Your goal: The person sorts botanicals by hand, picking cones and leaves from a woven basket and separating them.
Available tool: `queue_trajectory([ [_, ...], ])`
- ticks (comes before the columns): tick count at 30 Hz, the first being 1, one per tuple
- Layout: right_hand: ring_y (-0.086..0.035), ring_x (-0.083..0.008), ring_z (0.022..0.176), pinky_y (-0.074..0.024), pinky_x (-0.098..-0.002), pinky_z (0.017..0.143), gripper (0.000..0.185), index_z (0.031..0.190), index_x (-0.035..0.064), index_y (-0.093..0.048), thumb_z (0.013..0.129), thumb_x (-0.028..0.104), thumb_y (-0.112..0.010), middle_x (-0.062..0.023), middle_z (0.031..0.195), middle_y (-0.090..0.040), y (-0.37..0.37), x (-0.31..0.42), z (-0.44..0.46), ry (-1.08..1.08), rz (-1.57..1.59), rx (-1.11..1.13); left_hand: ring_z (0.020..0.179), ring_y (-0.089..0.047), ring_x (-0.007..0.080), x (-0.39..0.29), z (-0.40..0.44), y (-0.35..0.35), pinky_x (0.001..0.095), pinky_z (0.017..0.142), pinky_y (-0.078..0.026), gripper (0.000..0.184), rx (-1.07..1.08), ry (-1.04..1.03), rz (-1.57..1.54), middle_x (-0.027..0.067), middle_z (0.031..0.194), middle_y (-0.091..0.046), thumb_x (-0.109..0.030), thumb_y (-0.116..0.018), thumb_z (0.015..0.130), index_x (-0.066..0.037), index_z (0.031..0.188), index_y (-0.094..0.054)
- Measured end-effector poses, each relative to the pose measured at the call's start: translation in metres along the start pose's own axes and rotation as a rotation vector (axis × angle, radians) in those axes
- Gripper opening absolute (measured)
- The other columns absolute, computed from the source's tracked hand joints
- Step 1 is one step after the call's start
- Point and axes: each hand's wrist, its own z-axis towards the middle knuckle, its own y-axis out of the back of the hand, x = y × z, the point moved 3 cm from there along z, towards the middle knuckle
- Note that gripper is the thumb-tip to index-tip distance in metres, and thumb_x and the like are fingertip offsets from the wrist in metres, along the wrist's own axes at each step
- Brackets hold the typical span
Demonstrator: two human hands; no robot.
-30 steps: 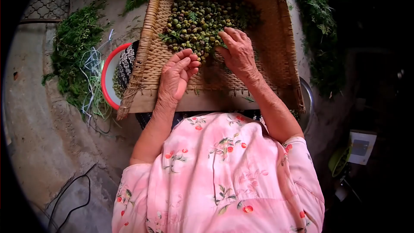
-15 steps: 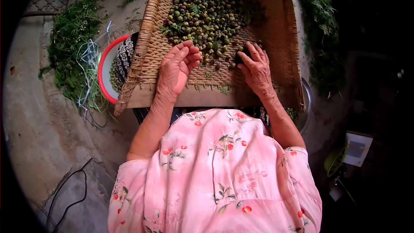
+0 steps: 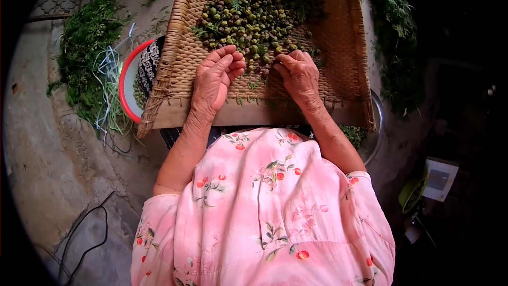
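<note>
A woven basket tray (image 3: 182, 58) lies across my lap, with a heap of small round green and brown fruits (image 3: 248, 18) towards its far side. Over the tray's near left part is my left hand (image 3: 216, 74), palm turned inward, fingers curled with the thumb against them; what it pinches is too small to name. My right hand (image 3: 300, 74) is at the near edge of the heap, thumb and fingertips drawn together on something I cannot make out. Small green sprigs (image 3: 253, 85) lie on the weave between the hands.
A red-rimmed basin (image 3: 125, 82) stands left of the tray, beside tangled plastic strings (image 3: 108, 82). Leafy green branches lie at the left (image 3: 87, 47) and right (image 3: 394, 26). A metal basin (image 3: 377, 127) shows at the right, a black cable (image 3: 106, 228) at the lower left.
My right hand moved right from the heap, then back left to its near edge, and its fingers came together. My left hand stayed almost in place, still curled.
</note>
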Motion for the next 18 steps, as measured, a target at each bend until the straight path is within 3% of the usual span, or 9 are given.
queue_trajectory([
  [3,-0.053,-0.0282,0.079,-0.0436,-0.0386,0.068,0.011,0.086,0.0074,-0.062,0.076,0.008,-0.065,-0.0081,0.081,-0.056,-0.003,0.002,0.001,0.037,-0.042,0.03,0.085,-0.063,0.0166,0.0,-0.001,0.0,0.0281,0.075,-0.053,0.023,0.003,-0.003,-0.011,0.0099,0.098,-0.064,-0.008,-0.05,0.093,0.0,0.114,-0.055],
  [8,-0.054,-0.0299,0.08,-0.0449,-0.0395,0.068,0.011,0.087,0.0064,-0.061,0.076,0.005,-0.062,-0.0093,0.08,-0.055,-0.005,0.004,-0.002,-0.029,0.275,-0.107,0.085,-0.063,0.0163,0.0,-0.001,-0.001,0.0275,0.076,-0.053,0.023,0.01,0.007,-0.021,0.0095,0.098,-0.064,-0.007,-0.051,0.092,0.0,0.114,-0.054],
  [18,-0.053,-0.0294,0.082,-0.0454,-0.0389,0.071,0.016,0.083,0.0077,-0.062,0.07,0.012,-0.069,-0.0082,0.083,-0.055,-0.018,0.041,0.006,0.101,0.0,0.12,0.085,-0.063,0.0164,-0.001,-0.001,-0.003,0.0277,0.076,-0.052,0.024,0.009,0.026,-0.021,0.0097,0.098,-0.063,-0.007,-0.05,0.092,0.0,0.114,-0.054],
])
